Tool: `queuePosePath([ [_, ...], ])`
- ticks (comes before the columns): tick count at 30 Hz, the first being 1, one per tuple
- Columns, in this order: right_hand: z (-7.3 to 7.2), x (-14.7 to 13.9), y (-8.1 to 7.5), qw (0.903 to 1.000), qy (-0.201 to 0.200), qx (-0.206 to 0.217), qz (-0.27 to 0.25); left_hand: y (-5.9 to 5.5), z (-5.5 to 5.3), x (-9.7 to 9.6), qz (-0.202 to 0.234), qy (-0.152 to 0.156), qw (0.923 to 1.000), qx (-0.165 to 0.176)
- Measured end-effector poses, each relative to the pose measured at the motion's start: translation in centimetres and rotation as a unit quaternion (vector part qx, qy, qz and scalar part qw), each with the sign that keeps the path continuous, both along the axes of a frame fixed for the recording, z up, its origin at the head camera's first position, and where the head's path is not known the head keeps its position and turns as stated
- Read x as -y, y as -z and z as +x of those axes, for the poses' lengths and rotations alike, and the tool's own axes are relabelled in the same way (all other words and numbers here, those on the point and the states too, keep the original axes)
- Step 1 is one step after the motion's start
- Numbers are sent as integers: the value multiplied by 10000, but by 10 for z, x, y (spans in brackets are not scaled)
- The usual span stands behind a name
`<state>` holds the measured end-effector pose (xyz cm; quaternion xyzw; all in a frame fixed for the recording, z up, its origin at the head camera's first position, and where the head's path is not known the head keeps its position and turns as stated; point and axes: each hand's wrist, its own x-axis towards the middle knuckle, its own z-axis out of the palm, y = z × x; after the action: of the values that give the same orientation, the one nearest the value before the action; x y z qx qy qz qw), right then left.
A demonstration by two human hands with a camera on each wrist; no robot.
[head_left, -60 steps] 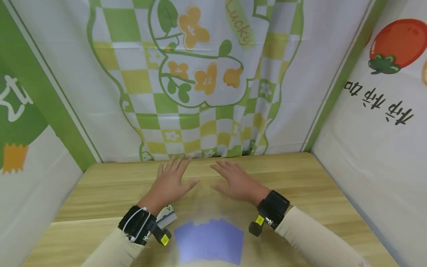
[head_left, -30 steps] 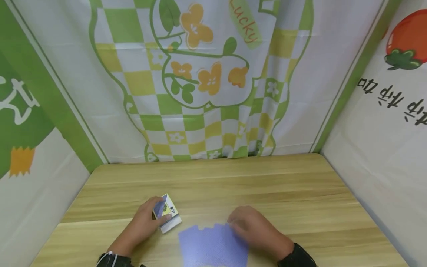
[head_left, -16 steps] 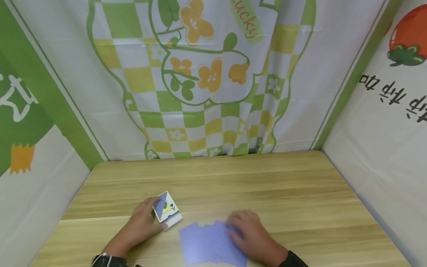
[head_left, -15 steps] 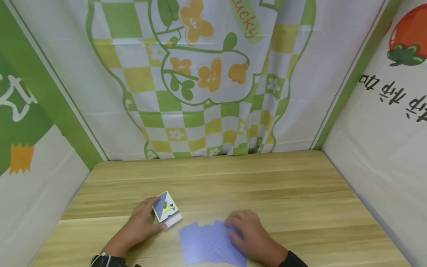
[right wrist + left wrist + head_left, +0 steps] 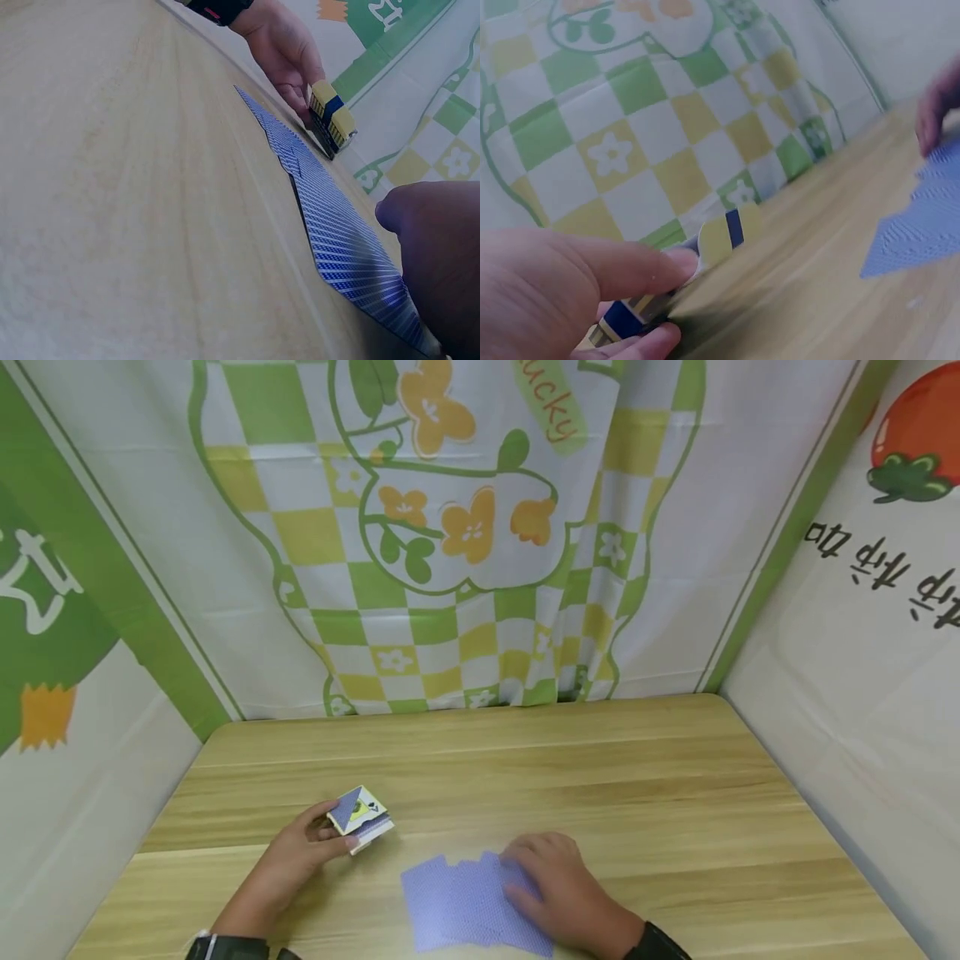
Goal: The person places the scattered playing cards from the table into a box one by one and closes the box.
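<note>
My left hand holds a playing card box between thumb and fingers, tilted over the table. The box is blue, white and yellow, with an ace printed on its face. In the left wrist view the thumb lies along one side of the box. Face-down playing cards with blue patterned backs lie fanned on the table. My right hand rests at the right end of the fan, fingers loosely bent over its far edge. In the right wrist view the thumb stands above the cards.
A light wooden table carries everything. A green and yellow checked curtain hangs along its far edge. Printed white walls close in both sides.
Both hands came back from the far part of the table. The left took hold of the box, then drew it left and tilted it; the right came down onto the cards.
</note>
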<state>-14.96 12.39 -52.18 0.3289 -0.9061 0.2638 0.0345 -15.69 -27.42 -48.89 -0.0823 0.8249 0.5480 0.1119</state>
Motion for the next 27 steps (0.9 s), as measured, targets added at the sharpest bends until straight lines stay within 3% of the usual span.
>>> queuePosePath([
  [3, 0, 0, 0, 9999, -26, -99, -45, -1, 2, 2, 560, -300, 9980, 71],
  [8, 0, 0, 1, 9999, -45, -134, -80, -7, 3, 5, 1155, -464, 9920, 191],
  [10, 0, -1, 1, 9999, -30, -70, -80, -8, 4, 6, 1559, -529, 9859, 302],
  [16, 0, -1, 1, 10000, -2, -29, -42, -3, 4, 4, 2696, -830, 9578, 542],
  [18, 0, -1, 0, 9999, -32, -99, -58, -1, 2, 1, 2832, -781, 9544, 533],
  [21, 0, 1, -4, 9998, -121, -127, -65, -1, -2, -2, 2809, -754, 9554, 506],
  [24, 0, 3, -8, 9997, -249, -41, 9, -1, -6, -3, 2705, -545, 9597, 536],
  [27, 0, 5, -13, 9992, -365, 114, 149, -2, -9, -1, 2819, -147, 9567, 714],
])
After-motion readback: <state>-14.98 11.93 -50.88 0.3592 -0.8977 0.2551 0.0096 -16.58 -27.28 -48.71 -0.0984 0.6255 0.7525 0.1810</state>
